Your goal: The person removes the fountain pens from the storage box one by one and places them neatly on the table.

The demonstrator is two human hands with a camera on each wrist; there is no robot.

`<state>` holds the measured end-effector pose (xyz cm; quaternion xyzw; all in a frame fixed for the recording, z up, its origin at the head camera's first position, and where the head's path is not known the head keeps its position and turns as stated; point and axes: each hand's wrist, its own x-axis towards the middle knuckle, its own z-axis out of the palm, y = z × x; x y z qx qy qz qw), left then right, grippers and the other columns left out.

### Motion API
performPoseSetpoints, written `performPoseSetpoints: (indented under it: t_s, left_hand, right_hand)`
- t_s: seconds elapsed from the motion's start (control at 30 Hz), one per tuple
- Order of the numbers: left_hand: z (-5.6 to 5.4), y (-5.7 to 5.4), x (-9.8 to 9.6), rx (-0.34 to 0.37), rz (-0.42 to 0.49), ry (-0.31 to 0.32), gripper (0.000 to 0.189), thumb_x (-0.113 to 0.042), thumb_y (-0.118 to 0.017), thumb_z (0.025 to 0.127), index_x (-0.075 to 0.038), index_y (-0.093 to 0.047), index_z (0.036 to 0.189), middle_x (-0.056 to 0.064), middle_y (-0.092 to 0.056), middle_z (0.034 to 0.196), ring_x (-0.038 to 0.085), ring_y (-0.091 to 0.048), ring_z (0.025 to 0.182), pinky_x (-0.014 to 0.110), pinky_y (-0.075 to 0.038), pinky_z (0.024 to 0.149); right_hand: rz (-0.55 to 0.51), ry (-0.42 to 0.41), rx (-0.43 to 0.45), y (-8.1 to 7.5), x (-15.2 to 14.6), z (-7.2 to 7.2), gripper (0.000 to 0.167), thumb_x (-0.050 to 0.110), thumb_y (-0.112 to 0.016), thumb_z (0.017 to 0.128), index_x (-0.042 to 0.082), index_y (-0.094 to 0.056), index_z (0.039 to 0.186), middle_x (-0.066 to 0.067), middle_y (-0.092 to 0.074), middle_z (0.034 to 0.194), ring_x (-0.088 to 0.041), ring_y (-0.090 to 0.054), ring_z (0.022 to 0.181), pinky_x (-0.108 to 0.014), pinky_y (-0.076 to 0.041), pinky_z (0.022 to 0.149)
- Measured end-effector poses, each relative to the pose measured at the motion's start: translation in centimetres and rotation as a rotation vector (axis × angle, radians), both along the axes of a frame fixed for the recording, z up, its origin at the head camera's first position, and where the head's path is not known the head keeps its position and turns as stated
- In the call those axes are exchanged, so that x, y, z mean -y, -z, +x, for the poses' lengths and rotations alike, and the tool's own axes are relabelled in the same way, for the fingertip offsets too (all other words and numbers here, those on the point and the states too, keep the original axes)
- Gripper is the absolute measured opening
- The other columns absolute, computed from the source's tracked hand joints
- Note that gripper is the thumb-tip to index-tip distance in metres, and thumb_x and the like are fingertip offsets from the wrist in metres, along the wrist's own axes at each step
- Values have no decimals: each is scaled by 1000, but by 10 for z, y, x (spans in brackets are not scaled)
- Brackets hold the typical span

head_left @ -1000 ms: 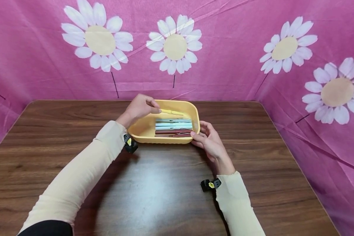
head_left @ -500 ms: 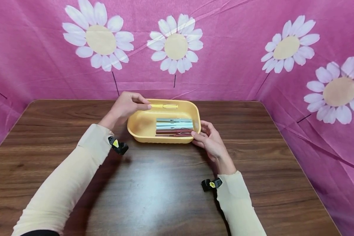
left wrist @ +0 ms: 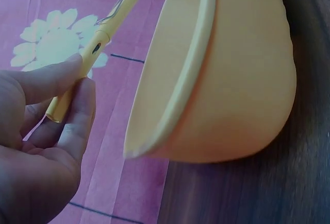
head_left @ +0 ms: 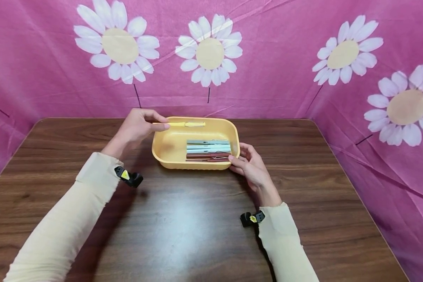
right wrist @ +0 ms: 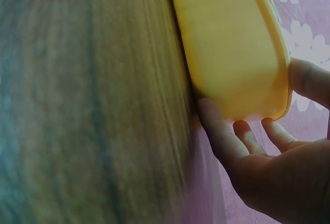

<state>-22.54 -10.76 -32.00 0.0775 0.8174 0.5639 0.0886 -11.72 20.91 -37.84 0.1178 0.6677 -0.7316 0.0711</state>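
My left hand [head_left: 135, 127] pinches the yellow pen [head_left: 187, 124] between thumb and fingers near its plain end, the clip end pointing right. In the head view the pen shows across the tray's upper left edge, and the left wrist view has it raised beside the rim, apart from it.

My right hand [head_left: 252, 168] holds the tray [head_left: 169, 143] by its lower right corner, just right of the middle of the frame, thumb at the rim and fingertips against the outer wall. The tray rests on the table [head_left: 183, 235].

As for how far along I am, I'd call it partway. What looks done is the row in the tray's right half: light blue pens [head_left: 204, 151] in the middle, a grey-blue pen [head_left: 208, 142] above them, dark red pens [head_left: 197, 156] below, all lying side by side lengthwise. I can't make out an exact count. What looks left is the yellow one, in my fingers and not lying with the others.
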Motion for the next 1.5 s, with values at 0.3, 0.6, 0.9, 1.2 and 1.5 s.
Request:
performPoseSetpoints:
  t_s: [0.3,0.6,0.9,1.2,1.5]
  left_hand:
    - [7,-4,30,-33,-7,-39,19,-16,-82,87,-7,-80,103,-10,-74,88,10,-62,90,23,-49,76]
    - [12,1,66,-21,121,-147,15,-12,-83,87,-25,-83,92,-14,-72,81,6,-56,78,21,-45,66]
    - [15,12,105,7,224,-192,12,-7,-81,87,-17,-83,93,-9,-74,84,6,-57,82,17,-46,63]
    - [18,23,131,51,70,-207,9,-20,-81,89,-27,-83,96,-14,-68,88,5,-46,72,21,-39,51]
    - [18,33,150,106,56,-195,7,-23,-81,89,-26,-83,96,-17,-71,85,0,-55,81,18,-46,65]
  right_hand:
    - [-14,-13,-5,0,-1,1,59,-1,-61,99,0,-32,150,-19,-42,143,-16,-60,111,-35,-55,92]
    - [-24,-24,-13,0,-5,2,60,0,-60,99,1,-31,152,-19,-41,143,-15,-60,109,-36,-54,93]
    - [-24,-28,-14,1,-4,1,60,-1,-61,99,0,-31,151,-20,-42,144,-12,-61,106,-32,-55,91]
    - [-28,-41,-33,2,-5,-1,60,-2,-61,99,-2,-31,150,-23,-42,144,-13,-61,107,-31,-55,91]
    - [-28,-29,-27,3,-3,1,60,-2,-61,98,0,-32,151,-21,-42,144,-13,-61,105,-33,-55,91]
